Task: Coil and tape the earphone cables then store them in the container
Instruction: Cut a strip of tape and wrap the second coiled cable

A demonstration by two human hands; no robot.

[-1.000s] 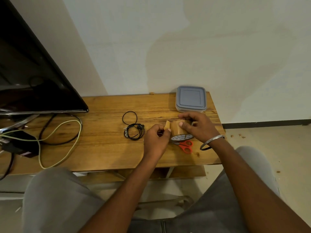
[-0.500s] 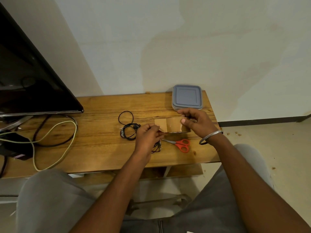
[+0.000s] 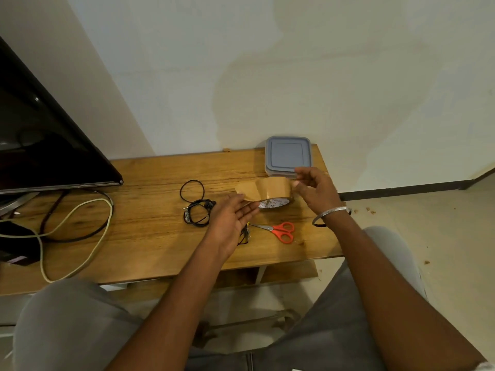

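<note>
A roll of brown tape [image 3: 276,189] is held above the wooden table [image 3: 150,236] by my right hand [image 3: 317,192], fingers curled round its right side. A short strip [image 3: 245,189] is pulled out to the left of the roll. My left hand [image 3: 231,219] lies just below that strip with fingers straight, palm turned up, fingertips near the roll's lower edge. A loosely coiled black earphone cable [image 3: 197,211] lies left of my left hand. A second dark cable bundle [image 3: 245,235] shows partly under that hand. The closed container with a grey lid [image 3: 288,155] stands at the table's back right.
Orange-handled scissors [image 3: 281,231] lie on the table in front of the tape roll. A dark TV screen [image 3: 40,145] fills the left side, with a pale cable [image 3: 88,253] and black cables looped below it. My knees sit under the table's front edge.
My left hand has let go of the tape end and opened flat under the strip. The roll has lifted a little in my right hand. The view has shifted slightly.
</note>
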